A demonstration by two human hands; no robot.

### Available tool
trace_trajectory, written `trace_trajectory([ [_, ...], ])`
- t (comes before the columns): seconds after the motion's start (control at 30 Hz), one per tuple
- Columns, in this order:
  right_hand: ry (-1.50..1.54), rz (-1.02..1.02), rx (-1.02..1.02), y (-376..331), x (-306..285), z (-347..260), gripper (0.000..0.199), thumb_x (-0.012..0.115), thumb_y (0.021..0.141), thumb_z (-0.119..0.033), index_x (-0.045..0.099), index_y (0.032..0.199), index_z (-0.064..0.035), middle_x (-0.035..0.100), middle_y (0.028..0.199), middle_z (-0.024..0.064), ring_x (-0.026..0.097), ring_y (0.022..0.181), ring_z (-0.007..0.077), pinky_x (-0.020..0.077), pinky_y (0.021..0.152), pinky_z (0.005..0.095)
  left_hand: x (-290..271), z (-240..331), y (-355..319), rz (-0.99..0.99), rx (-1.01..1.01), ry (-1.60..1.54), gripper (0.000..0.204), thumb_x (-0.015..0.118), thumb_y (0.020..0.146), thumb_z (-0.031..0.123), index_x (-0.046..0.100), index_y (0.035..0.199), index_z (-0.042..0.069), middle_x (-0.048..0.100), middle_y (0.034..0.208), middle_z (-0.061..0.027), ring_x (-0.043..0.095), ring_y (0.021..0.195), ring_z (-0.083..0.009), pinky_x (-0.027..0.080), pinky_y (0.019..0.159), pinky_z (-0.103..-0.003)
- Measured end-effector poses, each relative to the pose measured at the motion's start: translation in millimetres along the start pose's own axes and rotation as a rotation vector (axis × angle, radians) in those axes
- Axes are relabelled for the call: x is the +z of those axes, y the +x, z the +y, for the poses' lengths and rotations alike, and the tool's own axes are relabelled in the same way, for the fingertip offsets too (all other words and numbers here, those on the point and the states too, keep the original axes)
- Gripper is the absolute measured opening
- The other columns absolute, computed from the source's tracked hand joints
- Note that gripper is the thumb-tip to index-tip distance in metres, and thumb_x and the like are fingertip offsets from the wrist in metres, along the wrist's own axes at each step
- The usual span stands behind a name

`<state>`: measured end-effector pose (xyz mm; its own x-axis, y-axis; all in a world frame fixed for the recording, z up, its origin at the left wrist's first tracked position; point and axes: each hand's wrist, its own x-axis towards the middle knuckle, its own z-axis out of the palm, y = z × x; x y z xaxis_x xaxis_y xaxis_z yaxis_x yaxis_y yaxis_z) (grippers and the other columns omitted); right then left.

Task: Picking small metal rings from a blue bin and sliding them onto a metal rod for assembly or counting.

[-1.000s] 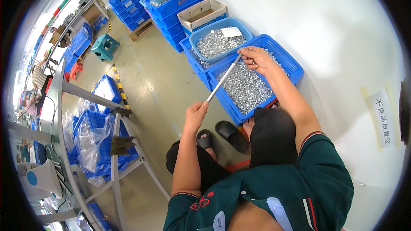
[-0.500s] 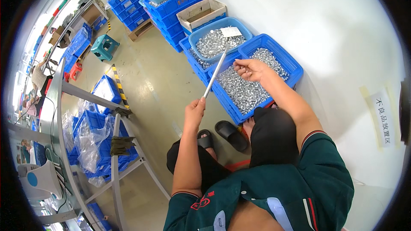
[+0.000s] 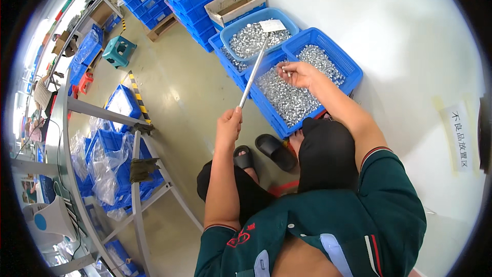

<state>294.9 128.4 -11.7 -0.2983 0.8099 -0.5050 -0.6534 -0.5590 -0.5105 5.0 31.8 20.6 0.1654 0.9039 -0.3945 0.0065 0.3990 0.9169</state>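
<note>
At the frame's centre, the left hand [image 3: 229,124] grips the lower end of a slim silver metal rod [image 3: 249,88], slanting up and right from it. Just right, the right hand [image 3: 298,74] has bent fingers, their hold unclear, over a blue perforated plastic crate [image 3: 344,60] of small silver metal pieces. Farther, upper centre, a light-blue plastic basin [image 3: 290,24] bears a blank-looking white card [image 3: 272,25].

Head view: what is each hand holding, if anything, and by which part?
The left hand grips a thin silver rod by its near end. The right hand seems to hold a small silver piece; by which part cannot be told.
</note>
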Motion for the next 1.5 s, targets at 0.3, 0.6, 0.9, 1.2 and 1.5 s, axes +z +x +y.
trace_trajectory([
  [0.3, -0.007, -0.001, -0.104, -21, 22, -8, 0.018, 0.059, 0.082, -0.014, 0.053, 0.093, -0.002, 0.056, 0.079, 0.0066, 0.051, 0.058, 0.0093, 0.0381, 0.039, 0.0159, -4, -6, 0, 0.015, 0.057, 0.093, 0.035, 0.053, 0.085, 0.031, 0.045, 0.059, 0.009, 0.033, 0.047, 0.0074, 0.025, 0.039, -0.0022, 0.017, 0.036, -0.021],
  [0.6, 0.144, -0.119, -0.112, -31, 28, -22, 0.03, 0.06, 0.082, -0.028, 0.052, 0.091, -0.0001, 0.044, 0.067, 0.0017, 0.038, 0.05, 0.0063, 0.0286, 0.035, 0.0154, -3, -10, -3, -0.013, 0.134, 0.195, 0.036, 0.054, 0.085, 0.033, 0.045, 0.059, 0.01, 0.033, 0.047, 0.0079, 0.025, 0.039, -0.0019, 0.017, 0.036, -0.02],
  [0.9, 0.016, -0.077, -0.094, -40, 45, -23, 0.022, 0.06, 0.083, -0.021, 0.055, 0.084, -0.0003, 0.042, 0.059, -0.0009, 0.034, 0.044, 0.0031, 0.0249, 0.033, 0.0143, -9, -12, -2, -0.041, 0.123, 0.241, 0.035, 0.057, 0.083, 0.031, 0.049, 0.061, 0.005, 0.039, 0.053, 0.0047, 0.033, 0.048, -0.0046, 0.026, 0.043, -0.022],
  [1.2, -0.24, -0.151, 0.005, -46, 55, -24, 0.032, 0.052, 0.086, -0.032, 0.057, 0.088, 0.0, 0.043, 0.061, -0.0005, 0.035, 0.045, 0.0023, 0.0224, 0.032, 0.0135, -10, -20, 1, -0.028, 0.208, 0.252, 0.035, 0.054, 0.085, 0.032, 0.046, 0.06, 0.009, 0.034, 0.051, 0.007, 0.028, 0.044, -0.0033, 0.02, 0.04, -0.021],
  [1.5, -0.292, -0.131, -0.112, -46, 55, -16, 0.018, 0.051, 0.084, -0.003, 0.052, 0.101, 0.0023, 0.057, 0.09, 0.0105, 0.054, 0.063, 0.0095, 0.0473, 0.048, 0.0171, -6, -12, 2, 0.0, 0.153, 0.176, 0.035, 0.053, 0.085, 0.034, 0.046, 0.061, 0.01, 0.033, 0.049, 0.0083, 0.026, 0.041, -0.0019, 0.018, 0.037, -0.02],
])
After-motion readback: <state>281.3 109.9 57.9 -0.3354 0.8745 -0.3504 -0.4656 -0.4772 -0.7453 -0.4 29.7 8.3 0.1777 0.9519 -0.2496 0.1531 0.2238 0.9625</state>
